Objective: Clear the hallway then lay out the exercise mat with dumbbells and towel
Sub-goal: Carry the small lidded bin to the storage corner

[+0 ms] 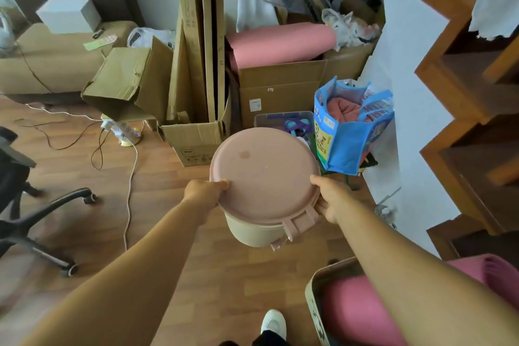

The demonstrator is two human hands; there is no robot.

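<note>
I hold a round cream bucket with a pink lid [264,174] above the wooden floor, in the middle of the view. My left hand [206,194] grips the lid's left rim, thumb on top. At the right rim my right hand [330,199] grips it the same way, just above the lid's pink latch. A rolled pink mat [280,42] lies on a cardboard box at the back. Another pink roll [362,312] sits in a box at the bottom right. No dumbbells are visible; a reddish cloth shows in the blue bag.
Cardboard boxes [196,140] and tall flat cartons [196,36] stand against the back wall. A blue bag [351,132] and a clear bin [283,121] sit by the white wall. An office chair [31,205] and loose cables [129,191] lie on the left floor. Wooden stairs [463,121] rise at right.
</note>
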